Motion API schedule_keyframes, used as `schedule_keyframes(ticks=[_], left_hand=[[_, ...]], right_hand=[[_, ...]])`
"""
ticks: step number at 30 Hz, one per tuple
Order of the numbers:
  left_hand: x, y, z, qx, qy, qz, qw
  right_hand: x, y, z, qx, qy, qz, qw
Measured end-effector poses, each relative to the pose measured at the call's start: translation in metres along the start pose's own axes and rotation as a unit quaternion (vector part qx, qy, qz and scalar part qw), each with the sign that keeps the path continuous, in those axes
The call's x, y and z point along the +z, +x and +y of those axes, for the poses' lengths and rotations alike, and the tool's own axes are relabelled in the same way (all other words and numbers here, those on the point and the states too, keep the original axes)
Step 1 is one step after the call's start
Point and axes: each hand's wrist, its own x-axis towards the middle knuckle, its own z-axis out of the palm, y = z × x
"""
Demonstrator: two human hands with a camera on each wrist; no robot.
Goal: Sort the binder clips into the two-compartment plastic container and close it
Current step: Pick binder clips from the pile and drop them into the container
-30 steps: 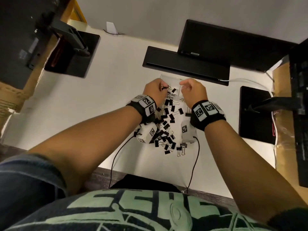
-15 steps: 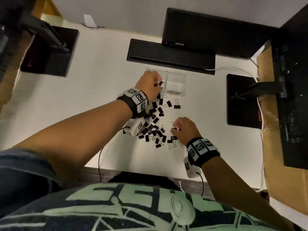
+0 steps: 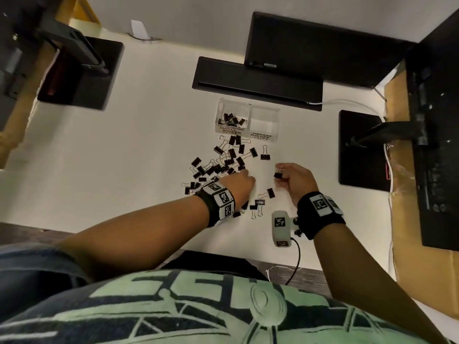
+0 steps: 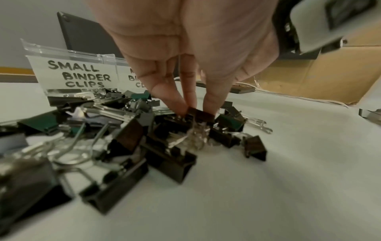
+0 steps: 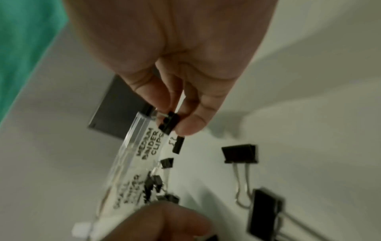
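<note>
Binder clips, black steel, loose: my left hand is pinching one, my right hand holding another, probably small; I'm lifting straight up, avoiding snagged wire handles.

The binder clips have dark metal bodies with a dull shine and thin shiny silver wire handles. The container is clear, glossy plastic, with white paper labels on its front wall, written on in black marker. The table looks smooth, matt and off-white. The box at the table's right edge is brown cardboard, dull and a bit rough. The wrist bands look like black cloth.
</note>
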Motion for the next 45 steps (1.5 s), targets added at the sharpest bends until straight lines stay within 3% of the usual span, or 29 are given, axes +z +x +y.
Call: schedule_keyframes(ticks=[2, 5, 8, 9, 11, 13, 15, 18, 20, 23, 25, 28, 31, 34, 37, 45], left_hand=[[0.005, 0.001, 0.001, -0.015, -0.009, 0.006, 1.000], [0.008, 0.003, -0.001, -0.027, -0.027, 0.015, 0.999], [0.009, 0.005, -0.004, -0.016, -0.023, 0.032, 0.999], [0.010, 0.005, -0.005, -0.009, -0.014, 0.038, 0.999], [0.011, 0.004, -0.005, 0.005, 0.010, 0.046, 0.999], [0.011, 0.003, -0.006, 0.018, 0.027, 0.062, 0.998], [0.008, -0.001, -0.008, 0.023, 0.019, 0.084, 0.996], [-0.005, -0.008, -0.010, 0.001, -0.095, 0.130, 0.987], [-0.016, -0.012, -0.013, -0.048, -0.217, 0.149, 0.964], [-0.027, -0.020, -0.020, -0.094, -0.326, 0.177, 0.924], [-0.029, -0.026, -0.026, -0.089, -0.339, 0.171, 0.921], [-0.023, -0.039, -0.033, -0.059, -0.300, 0.123, 0.944], [-0.010, -0.049, -0.034, 0.001, -0.210, 0.062, 0.976], [0.003, -0.056, -0.033, 0.073, -0.135, 0.036, 0.987], [0.014, -0.054, -0.034, 0.119, -0.075, 0.013, 0.990], [0.020, -0.042, -0.031, 0.134, -0.002, 0.011, 0.991]], right_hand=[[-0.005, -0.005, 0.000, 0.047, 0.125, -0.020, 0.991], [-0.011, -0.014, 0.005, 0.079, 0.128, -0.041, 0.988], [-0.011, -0.022, 0.014, 0.032, -0.067, -0.073, 0.995], [-0.011, -0.025, 0.018, 0.002, -0.168, -0.083, 0.982], [-0.008, -0.028, 0.029, -0.059, -0.351, -0.091, 0.930], [-0.002, -0.031, 0.037, -0.095, -0.430, -0.097, 0.892], [0.004, -0.031, 0.040, -0.117, -0.455, -0.091, 0.878], [0.012, -0.026, 0.034, -0.149, -0.475, -0.044, 0.866], [0.013, -0.023, 0.028, -0.164, -0.462, -0.021, 0.871], [0.012, -0.022, 0.027, -0.180, -0.437, -0.053, 0.880], [0.012, -0.026, 0.029, -0.184, -0.451, -0.097, 0.868], [0.011, -0.032, 0.038, -0.189, -0.496, -0.145, 0.835], [0.012, -0.033, 0.047, -0.184, -0.540, -0.148, 0.808], [0.016, -0.032, 0.051, -0.173, -0.574, -0.144, 0.787], [0.021, -0.030, 0.049, -0.160, -0.585, -0.131, 0.784], [0.035, -0.025, 0.044, -0.192, -0.580, -0.131, 0.781]])
